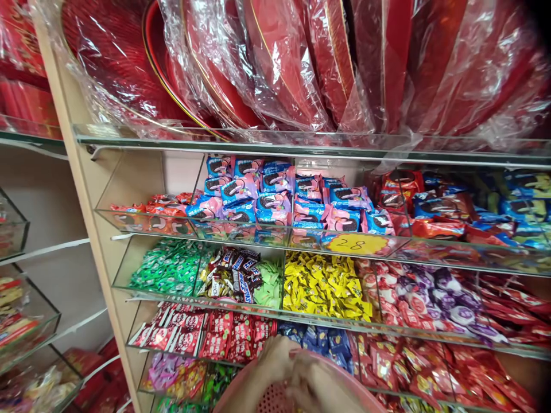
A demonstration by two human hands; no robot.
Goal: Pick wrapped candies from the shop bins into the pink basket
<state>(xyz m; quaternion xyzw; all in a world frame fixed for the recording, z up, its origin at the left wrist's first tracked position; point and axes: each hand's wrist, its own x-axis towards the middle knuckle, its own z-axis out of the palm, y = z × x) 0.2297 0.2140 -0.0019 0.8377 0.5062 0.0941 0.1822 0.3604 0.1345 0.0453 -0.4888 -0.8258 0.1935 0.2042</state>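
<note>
At six o'clock the left hand (273, 353) and right hand (312, 378) overlap the basket (273, 400), grip too blurred to tell; a shelf edge (301, 316) bounds twelve.

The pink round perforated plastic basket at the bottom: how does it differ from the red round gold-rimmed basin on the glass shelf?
The pink basket has a plain rim; the red basin, a gold-edged one. The basket sits low, by the left hand and right hand; the basin stands tilted on edge on the glass shelf. Both rims are curved.
</note>
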